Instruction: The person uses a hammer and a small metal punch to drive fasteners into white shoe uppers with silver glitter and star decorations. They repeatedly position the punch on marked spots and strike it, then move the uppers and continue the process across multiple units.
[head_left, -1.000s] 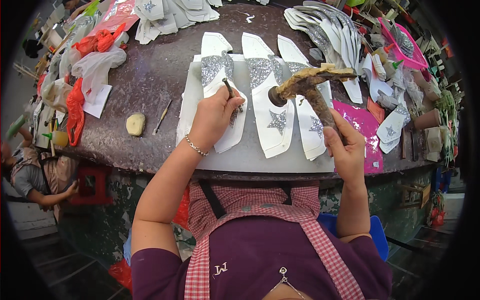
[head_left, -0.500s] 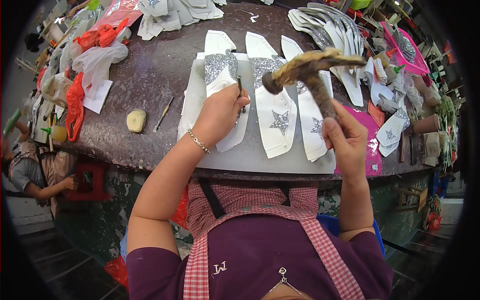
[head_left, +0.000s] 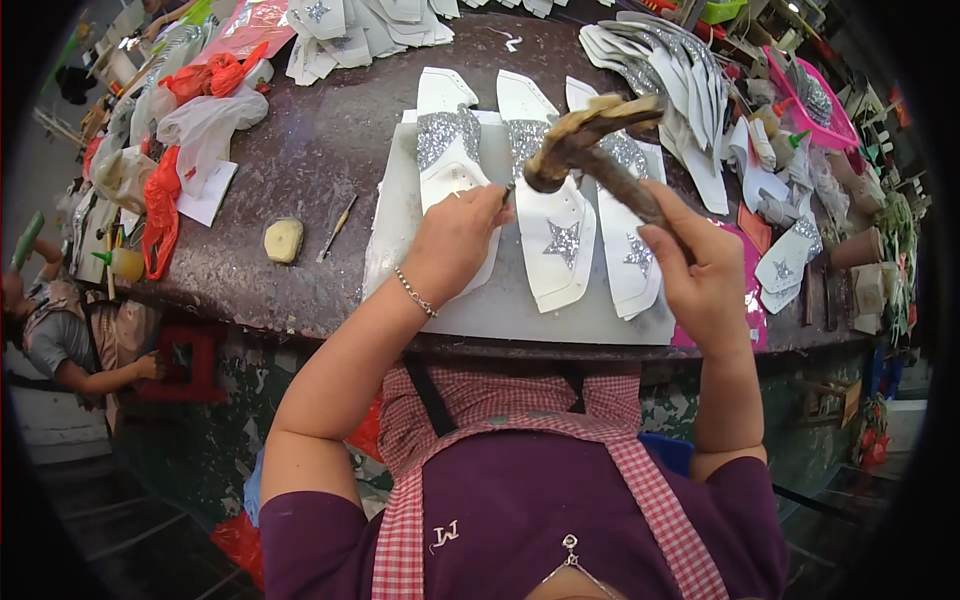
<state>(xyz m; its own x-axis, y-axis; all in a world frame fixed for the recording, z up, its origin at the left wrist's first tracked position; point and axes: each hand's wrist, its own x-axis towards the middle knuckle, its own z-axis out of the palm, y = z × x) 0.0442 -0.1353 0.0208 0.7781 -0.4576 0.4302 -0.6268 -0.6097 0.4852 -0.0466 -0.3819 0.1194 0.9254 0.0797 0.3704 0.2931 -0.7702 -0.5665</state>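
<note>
My left hand (head_left: 460, 245) is closed around a slim metal punch (head_left: 510, 189), mostly hidden by the fingers. It rests over the leftmost of several white cut panels (head_left: 450, 180) with silver glitter bands. In my right hand (head_left: 703, 268) is the handle of a hammer (head_left: 622, 182), its head wrapped in worn tan material. The hammer's round face hangs close to the punch top, over the middle panel (head_left: 562, 275), which bears a glitter star and small holes. Another starred panel (head_left: 628, 285) lies to its right. All rest on a pale board (head_left: 480, 322).
A yellowish lump (head_left: 283, 241) and a thin pointed tool (head_left: 338, 228) lie left on the dark table (head_left: 330, 140). Stacked panels (head_left: 680, 95) sit at the far right, near a pink basket (head_left: 825, 120). Plastic bags (head_left: 210, 125) crowd the left; a person (head_left: 75, 340) sits beyond.
My left hand and the punch have shifted right, toward the middle panel. The hammer head has come lower and turned, bringing its face nearer the punch.
</note>
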